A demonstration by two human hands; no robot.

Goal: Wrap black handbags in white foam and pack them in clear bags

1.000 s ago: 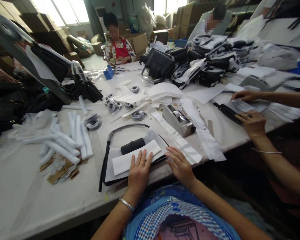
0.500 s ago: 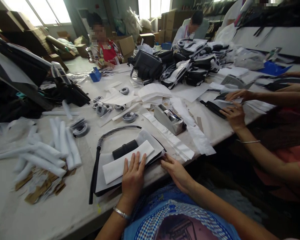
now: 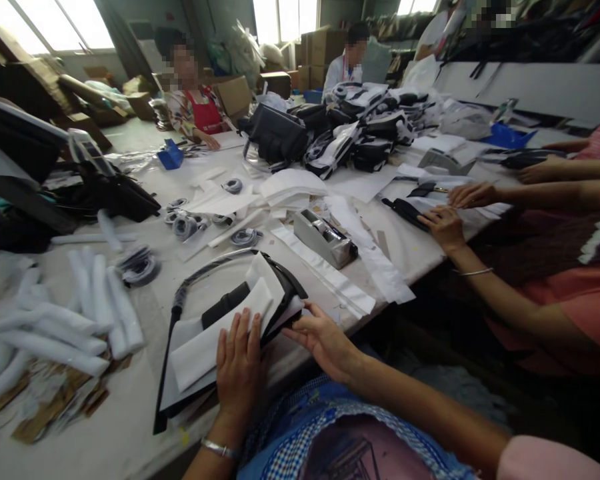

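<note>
A black handbag (image 3: 159,408) lies flat at the table's front edge, its strap (image 3: 200,273) wrapped in clear film and arched behind it. White packing sheets cover it, with a folded white sheet (image 3: 200,357) on top and a black rolled flap (image 3: 225,305) showing beside that. My left hand (image 3: 239,367) rests on the folded sheet with its fingers stretched out. At the bag's right corner, my right hand (image 3: 325,340) pinches the edge between thumb and fingers. That corner is tilted up off the table, and the sheet's right end bends upward with it.
A tape dispenser (image 3: 325,239) and white paper strips (image 3: 325,270) lie just beyond the bag. White foam rolls (image 3: 90,307) and grey coiled straps (image 3: 139,265) are at left. Wrapped bags (image 3: 350,127) are piled behind. A co-worker's hands (image 3: 445,223) work at right.
My right hand has lifted the bag's right corner, so the bag's side and the sheets' right end bend up. My left hand stays on the folded sheet. The view has turned slightly right.
</note>
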